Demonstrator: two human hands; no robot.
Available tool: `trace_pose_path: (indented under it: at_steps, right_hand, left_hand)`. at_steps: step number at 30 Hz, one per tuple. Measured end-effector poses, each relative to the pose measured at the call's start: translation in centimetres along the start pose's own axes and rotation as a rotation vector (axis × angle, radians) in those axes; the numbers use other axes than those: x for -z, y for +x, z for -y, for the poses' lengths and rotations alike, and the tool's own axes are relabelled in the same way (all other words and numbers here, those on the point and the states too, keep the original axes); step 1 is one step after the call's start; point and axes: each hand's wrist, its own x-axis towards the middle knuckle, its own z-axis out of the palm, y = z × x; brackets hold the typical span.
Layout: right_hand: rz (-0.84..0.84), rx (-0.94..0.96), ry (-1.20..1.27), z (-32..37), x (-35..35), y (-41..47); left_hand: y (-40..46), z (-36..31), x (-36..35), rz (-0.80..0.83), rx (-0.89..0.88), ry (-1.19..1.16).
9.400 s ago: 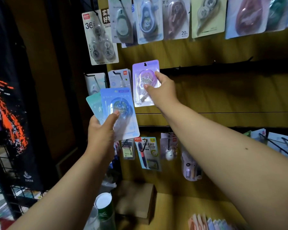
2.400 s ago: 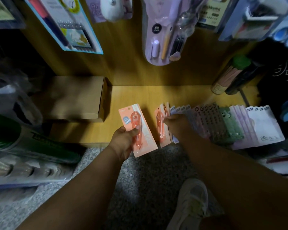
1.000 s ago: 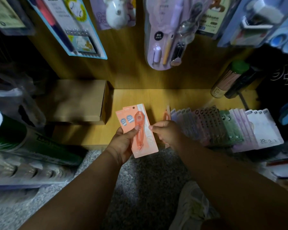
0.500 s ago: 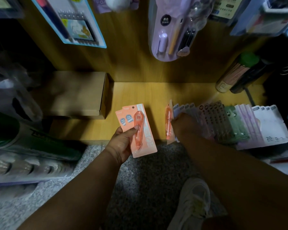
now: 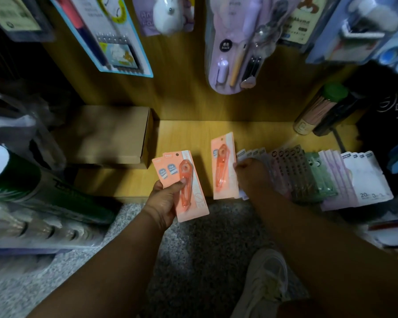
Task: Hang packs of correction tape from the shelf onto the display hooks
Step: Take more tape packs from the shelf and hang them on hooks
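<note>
Below, our left hand (image 5: 168, 200) grips two stacked orange packs (image 5: 184, 187), thumb across the front, while our right hand (image 5: 253, 173) pinches a third orange pack (image 5: 223, 166) off the shelf (image 5: 184, 138); its neighbours in the fanned row (image 5: 308, 175) may topple.

I see the shelf (image 5: 189, 138) is smooth yellow wood with a soft shine. The orange packs (image 5: 189, 191) in my left hand (image 5: 163, 203) look like matt card under glossy clear plastic. The box (image 5: 108, 134) is plain brown cardboard, matt. The floor (image 5: 205, 244) is rough, speckled grey stone.
</note>
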Motion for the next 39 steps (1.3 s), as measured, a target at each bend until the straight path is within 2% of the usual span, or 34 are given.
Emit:
trace_pose_path:
  at_steps: [3,10,18,23,27,35,39]
  right_hand:
    - [0.064,-0.011,0.288,1.0,0.6,-2.1]
    - [0.252,0.021,0.449,3.3,2.4,-6.8]
    - [0.225,0.122,0.563,6.0,4.4,-11.3]
    - [0.304,0.202,0.629,8.1,6.1,-14.0]
    - [0.348,0.192,0.684,9.2,7.0,-15.6]
    - [0.273,0.228,0.803,10.0,8.5,-18.3]
    - [0.234,0.253,0.823,10.8,9.5,-18.9]
  left_hand:
    - [-1.4,-0.6,0.0,-0.010,-0.032,0.017]
    - [-6.3,-2.1,-1.3,0.110,-0.113,-0.003]
    - [-11.8,-3.8,-2.5,0.195,-0.157,0.019]
    - [-14.8,-4.6,-3.4,0.215,-0.228,0.022]
    - [-17.1,-5.2,-4.0,0.249,-0.289,0.028]
    - [-21.0,-5.9,-3.9,0.434,-0.302,-0.005]
    - [-22.7,-6.7,-4.5,0.475,-0.349,-0.008]
